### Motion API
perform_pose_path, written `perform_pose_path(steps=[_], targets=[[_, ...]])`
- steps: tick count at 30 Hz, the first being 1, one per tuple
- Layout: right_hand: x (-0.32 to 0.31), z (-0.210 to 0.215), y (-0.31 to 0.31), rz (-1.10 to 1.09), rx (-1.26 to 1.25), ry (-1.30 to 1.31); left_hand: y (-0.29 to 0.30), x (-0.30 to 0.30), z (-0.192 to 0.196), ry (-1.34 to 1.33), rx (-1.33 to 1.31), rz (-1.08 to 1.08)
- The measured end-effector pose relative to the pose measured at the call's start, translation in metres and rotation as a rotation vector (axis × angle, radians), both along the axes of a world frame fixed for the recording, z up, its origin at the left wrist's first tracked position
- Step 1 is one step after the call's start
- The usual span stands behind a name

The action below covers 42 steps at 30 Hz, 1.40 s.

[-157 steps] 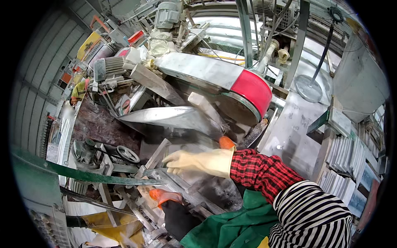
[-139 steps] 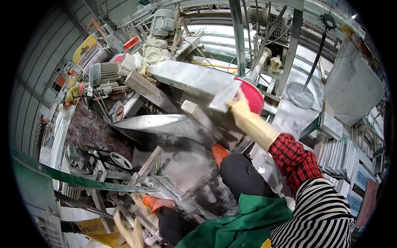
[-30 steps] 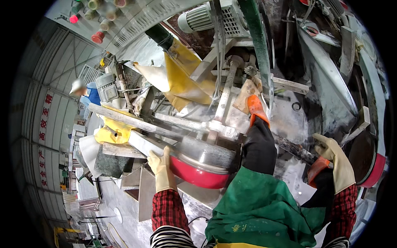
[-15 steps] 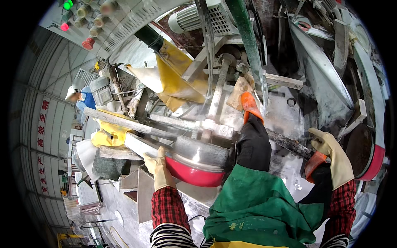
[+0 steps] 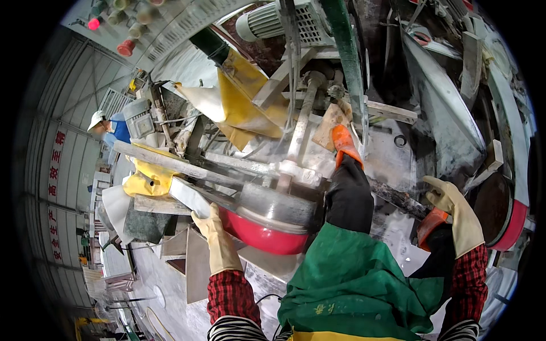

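My left hand (image 5: 218, 238), in a cream rubber glove, is at the lower end of a white band (image 5: 189, 196). Its fingers appear to grip the band's edge where it meets the red rim (image 5: 264, 235) of a grey drum (image 5: 277, 203). The palm side is hidden. On the right, my right hand (image 5: 459, 215), gloved alike, hovers over my leg and orange boot (image 5: 432, 226). Its fingers are bent and apart, with nothing seen in them. My other orange boot (image 5: 344, 142) stands beside a wooden wedge (image 5: 330, 122).
A pipe (image 5: 302, 125) runs from the drum to the frame. Yellow cloth (image 5: 242, 99) hangs past a long grey bar (image 5: 176, 165). A second red-rimmed wheel (image 5: 512, 227) stands right. Control buttons (image 5: 125, 48) sit upper left; a co-worker in blue (image 5: 118, 129) is beyond.
My left hand has shifted left and up along the white band. A green lamp at the upper left is no longer seen. The right hand has barely moved.
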State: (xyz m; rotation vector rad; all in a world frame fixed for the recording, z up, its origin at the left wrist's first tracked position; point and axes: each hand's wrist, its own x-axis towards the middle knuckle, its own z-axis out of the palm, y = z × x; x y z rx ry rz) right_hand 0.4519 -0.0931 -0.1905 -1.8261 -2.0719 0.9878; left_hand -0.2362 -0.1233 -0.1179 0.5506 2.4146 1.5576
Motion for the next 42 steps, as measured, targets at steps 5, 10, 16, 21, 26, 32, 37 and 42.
perform_pose_path(steps=[5,10,16,21,26,32,37,42], targets=[[0.004,-0.011,0.001,-0.034,-0.009,0.061,-0.027,0.022,0.027,-0.196,0.100,-0.074],[-0.009,-0.003,0.004,-0.096,-0.081,0.435,-0.009,0.088,0.056,-0.263,0.291,-0.397],[-0.031,0.046,0.000,-0.277,-0.107,0.887,0.077,0.268,0.082,0.277,0.328,-1.097],[-0.033,0.071,-0.007,-0.412,0.031,1.391,0.088,0.436,0.063,0.554,0.377,-1.493],[-0.018,0.071,-0.014,-0.472,0.279,1.380,0.064,0.520,0.025,0.215,0.322,-1.747],[-0.005,0.077,-0.025,-0.483,0.179,1.339,0.072,0.493,0.038,-0.820,0.114,-1.700],[-0.007,0.080,-0.012,-0.671,0.243,1.344,0.060,0.481,0.043,-0.852,-0.053,-1.784],[0.000,0.075,-0.012,-0.806,0.243,1.271,0.045,0.473,0.042,-0.990,-0.107,-1.827]])
